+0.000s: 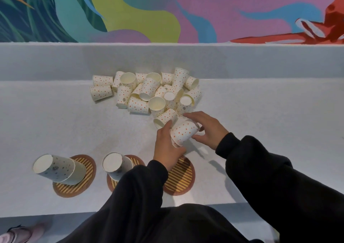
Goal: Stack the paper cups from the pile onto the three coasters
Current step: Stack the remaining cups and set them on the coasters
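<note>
Showing no readable word, number or brand anywhere; carrying only small dark round emblems (123, 99) on a few cream, orange-dotted paper cups (122, 93) in the pile, too tiny for making out; bearing mere coloured shapes, no lettering, on the painted multicoloured wall (223, 10).

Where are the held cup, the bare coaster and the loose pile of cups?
held cup (184, 133), head view, on its dotted side wall.
bare coaster (181, 179), head view, on its striped middle.
pile of cups (147, 92), head view, on a cup near its middle.
</note>
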`<state>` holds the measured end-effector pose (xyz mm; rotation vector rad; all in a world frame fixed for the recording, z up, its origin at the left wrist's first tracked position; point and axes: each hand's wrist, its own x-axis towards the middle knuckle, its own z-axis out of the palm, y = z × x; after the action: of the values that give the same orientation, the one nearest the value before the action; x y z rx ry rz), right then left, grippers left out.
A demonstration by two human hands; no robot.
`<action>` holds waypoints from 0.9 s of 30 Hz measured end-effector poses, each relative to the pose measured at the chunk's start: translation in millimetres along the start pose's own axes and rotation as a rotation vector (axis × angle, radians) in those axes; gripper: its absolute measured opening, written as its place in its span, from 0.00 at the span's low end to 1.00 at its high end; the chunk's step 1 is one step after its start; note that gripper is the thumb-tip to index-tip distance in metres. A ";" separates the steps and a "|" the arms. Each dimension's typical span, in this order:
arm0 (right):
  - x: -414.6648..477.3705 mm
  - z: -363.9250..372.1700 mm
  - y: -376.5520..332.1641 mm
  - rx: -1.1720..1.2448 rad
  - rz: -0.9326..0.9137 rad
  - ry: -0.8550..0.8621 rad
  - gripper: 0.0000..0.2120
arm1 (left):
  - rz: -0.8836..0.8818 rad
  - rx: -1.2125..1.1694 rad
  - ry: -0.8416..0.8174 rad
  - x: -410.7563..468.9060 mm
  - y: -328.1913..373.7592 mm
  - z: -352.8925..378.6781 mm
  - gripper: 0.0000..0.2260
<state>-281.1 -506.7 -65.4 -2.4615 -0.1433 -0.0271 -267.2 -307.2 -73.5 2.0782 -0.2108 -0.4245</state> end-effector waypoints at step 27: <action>100.1 87.4 -33.3 0.758 1.014 -0.075 0.42 | -0.409 -0.323 0.088 -13.3 -48.3 -8.1 0.31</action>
<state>-186.8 -416.6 -107.2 -1.5459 0.8953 0.4651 -277.4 -271.5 -108.2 1.8094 0.3229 -0.5697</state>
